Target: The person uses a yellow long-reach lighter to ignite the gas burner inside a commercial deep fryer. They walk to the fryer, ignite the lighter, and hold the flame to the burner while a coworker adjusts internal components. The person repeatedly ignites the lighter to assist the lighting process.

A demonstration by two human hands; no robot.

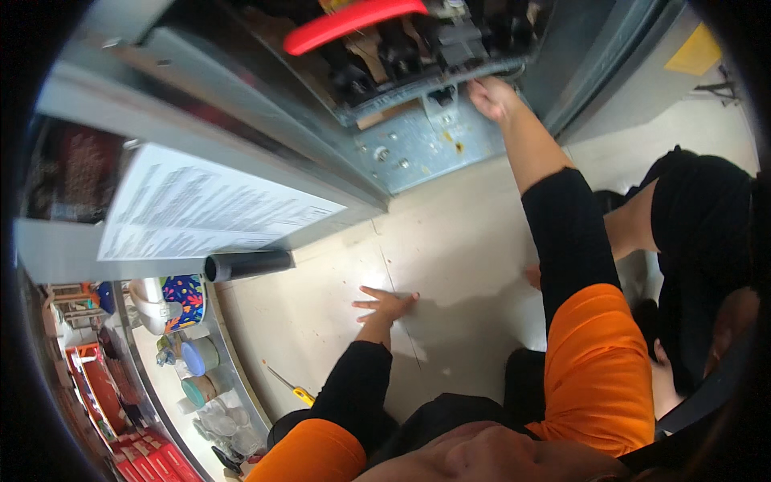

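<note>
My left hand (387,306) rests on the pale tiled floor (450,265) with its fingers spread, holding nothing. My right arm stretches up into the bottom of an open metal cabinet (418,165). There my right hand (491,98), fingers curled, is at the underside of a dark mechanism (401,60), beside a small metal bracket (441,106). What its fingertips grip, if anything, is hidden. A red curved bar (353,24) crosses above the mechanism. Near my left forearm lies a screwdriver (301,394) with a yellow handle and a thin shaft.
On the left a printed sheet (201,205) hangs on the cabinet's grey side, above a black tube (249,265). A low shelf holds a blue-lidded jar (199,356), a green-lidded jar (198,390) and a patterned container (183,304). Another person (699,217) crouches close on my right.
</note>
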